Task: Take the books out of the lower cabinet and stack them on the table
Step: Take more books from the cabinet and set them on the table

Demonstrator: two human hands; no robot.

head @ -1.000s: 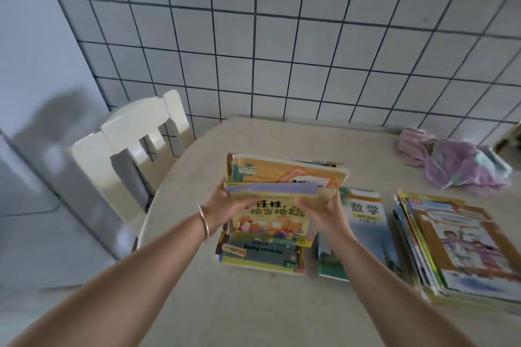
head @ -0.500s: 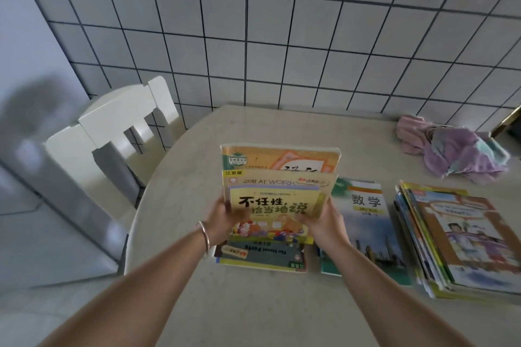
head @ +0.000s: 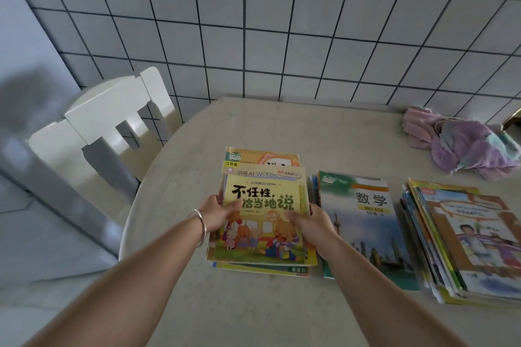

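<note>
A bundle of thin picture books, topped by a yellow book with cartoon bears (head: pixel 262 222), lies flat on the left stack on the beige table (head: pixel 253 304). My left hand (head: pixel 218 213) grips the bundle's left edge, thumb on the cover. On the opposite edge my right hand (head: pixel 311 222) grips in the same way. A green maths book (head: pixel 366 222) tops the middle stack. The right stack (head: pixel 465 242) is taller and fanned out. The cabinet is out of view.
A white chair (head: pixel 112 127) stands at the table's left side. A pink and purple cloth (head: pixel 465 146) is bunched at the back right by the tiled wall (head: pixel 282 22). Bare tabletop lies in front of and behind the stacks.
Both hands have lowered the tilted bundle of books until it lies flat on the left stack. The head has dipped closer to the table.
</note>
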